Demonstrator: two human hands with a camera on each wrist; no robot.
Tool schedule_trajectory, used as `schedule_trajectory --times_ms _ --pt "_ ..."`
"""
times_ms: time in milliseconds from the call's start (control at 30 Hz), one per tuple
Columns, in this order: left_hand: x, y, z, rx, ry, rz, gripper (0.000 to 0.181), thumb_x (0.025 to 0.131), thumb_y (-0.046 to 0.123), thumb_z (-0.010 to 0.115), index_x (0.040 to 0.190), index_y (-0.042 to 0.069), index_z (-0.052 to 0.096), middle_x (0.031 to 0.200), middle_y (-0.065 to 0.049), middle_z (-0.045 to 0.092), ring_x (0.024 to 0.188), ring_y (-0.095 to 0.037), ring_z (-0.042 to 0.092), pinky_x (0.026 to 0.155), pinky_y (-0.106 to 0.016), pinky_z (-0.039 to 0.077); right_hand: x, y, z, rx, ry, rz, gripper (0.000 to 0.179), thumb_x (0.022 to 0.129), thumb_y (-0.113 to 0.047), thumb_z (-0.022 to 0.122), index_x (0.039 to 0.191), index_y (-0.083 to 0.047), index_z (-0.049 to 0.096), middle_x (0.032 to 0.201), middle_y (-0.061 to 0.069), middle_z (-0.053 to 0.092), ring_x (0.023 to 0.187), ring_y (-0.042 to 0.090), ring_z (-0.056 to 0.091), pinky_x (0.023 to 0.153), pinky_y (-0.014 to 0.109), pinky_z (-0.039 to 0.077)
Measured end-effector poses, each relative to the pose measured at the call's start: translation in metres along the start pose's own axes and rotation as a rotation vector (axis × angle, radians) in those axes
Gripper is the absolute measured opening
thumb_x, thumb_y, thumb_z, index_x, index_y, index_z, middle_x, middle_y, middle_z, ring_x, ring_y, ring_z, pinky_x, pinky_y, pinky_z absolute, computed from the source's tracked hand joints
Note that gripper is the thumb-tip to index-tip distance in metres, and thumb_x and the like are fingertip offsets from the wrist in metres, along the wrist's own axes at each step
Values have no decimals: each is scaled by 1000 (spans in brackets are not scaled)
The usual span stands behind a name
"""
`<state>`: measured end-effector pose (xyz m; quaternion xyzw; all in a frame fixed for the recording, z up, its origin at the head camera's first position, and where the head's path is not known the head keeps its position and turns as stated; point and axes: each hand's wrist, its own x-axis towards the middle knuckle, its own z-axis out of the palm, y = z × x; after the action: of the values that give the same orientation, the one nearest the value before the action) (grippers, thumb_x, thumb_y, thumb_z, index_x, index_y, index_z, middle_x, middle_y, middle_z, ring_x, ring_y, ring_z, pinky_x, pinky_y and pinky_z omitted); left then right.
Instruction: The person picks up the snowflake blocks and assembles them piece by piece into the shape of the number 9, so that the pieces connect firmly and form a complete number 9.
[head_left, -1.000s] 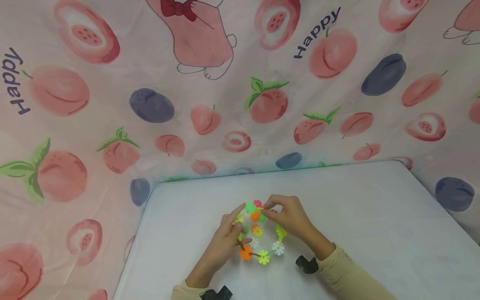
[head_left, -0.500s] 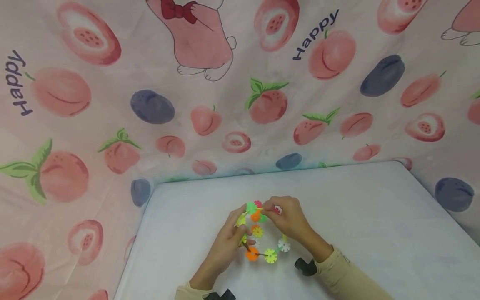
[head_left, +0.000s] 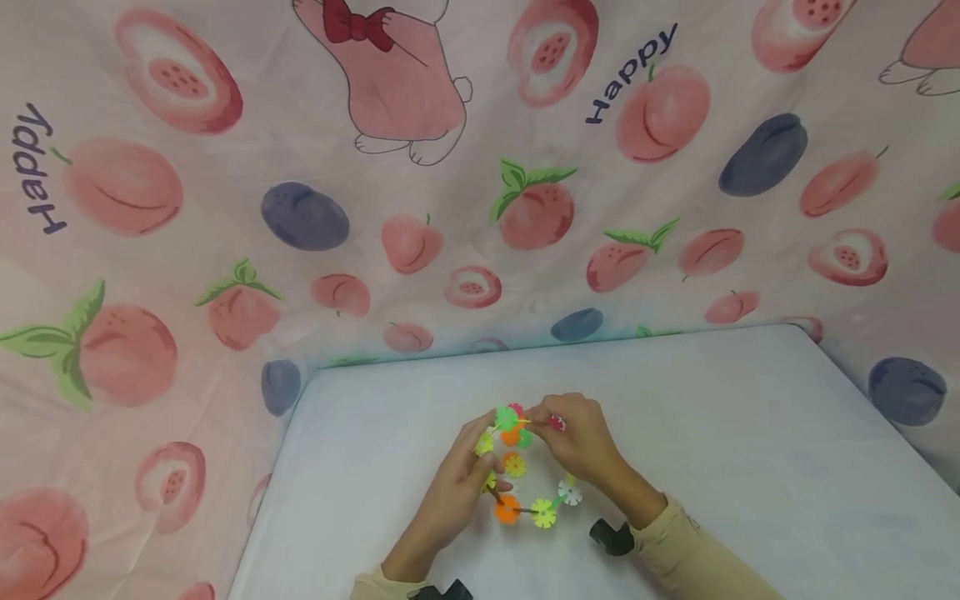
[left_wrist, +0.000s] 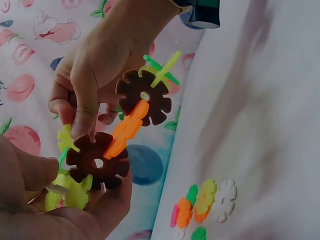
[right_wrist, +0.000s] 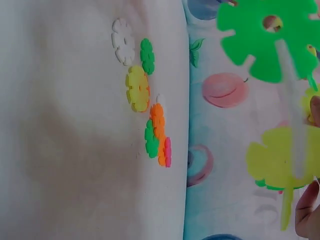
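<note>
Above the table, my left hand (head_left: 453,485) and right hand (head_left: 583,435) hold one chain of notched plastic snowflake discs from both sides. Its lower part shows an orange disc (head_left: 507,509), a yellow disc (head_left: 543,513) and a white disc (head_left: 570,492). A green disc (head_left: 506,417) stands at the top between the hands, with my right fingertips pinching at a yellow piece beside it. In the left wrist view, brown discs (left_wrist: 98,172) join edgewise with an orange one (left_wrist: 125,132). A red disc (head_left: 557,422) shows against my right hand; its far side is hidden.
Several loose discs lie on the white table (head_left: 360,467) behind the chain, including a yellow one (head_left: 514,465), a white one (right_wrist: 122,42) and a pink one (right_wrist: 168,152). A fruit-print cloth (head_left: 420,192) hangs behind the table. Black cameras (head_left: 612,537) sit on both wrists.
The chain's lower discs have swung to the right, and my left hand has shifted slightly right with them. The red disc at my right hand shows more. Right fingertips stay by the green disc.
</note>
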<state>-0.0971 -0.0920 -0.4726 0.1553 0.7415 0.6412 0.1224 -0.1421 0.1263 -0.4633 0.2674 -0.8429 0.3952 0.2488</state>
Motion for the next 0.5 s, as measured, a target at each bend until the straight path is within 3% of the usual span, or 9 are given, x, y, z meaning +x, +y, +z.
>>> schedule_trajectory --times_ms 233,433,500 --pt "1 3 3 19 -3 25 57 109 14 46 157 40 31 158 3 35 99 -41 62 80 -35 62 -3 3 5 -9 43 -64 22 76 0 86 76 -14 69 85 -4 79 78 13 71 72 32 51" --pt "1 7 0 -2 -8 -23 56 109 12 46 158 34 32 154 -4 38 105 -40 64 82 -31 61 -2 8 1 30 -19 -40 17 77 -8 88 84 -16 74 86 -7 78 82 12 70 78 33 53" --pt "2 8 -1 -27 -7 -54 56 109 10 45 159 32 31 148 -7 42 103 -39 66 83 -31 61 -1 9 -3 78 -70 10 18 79 -11 88 89 -19 75 91 -9 77 88 12 71 84 35 56"
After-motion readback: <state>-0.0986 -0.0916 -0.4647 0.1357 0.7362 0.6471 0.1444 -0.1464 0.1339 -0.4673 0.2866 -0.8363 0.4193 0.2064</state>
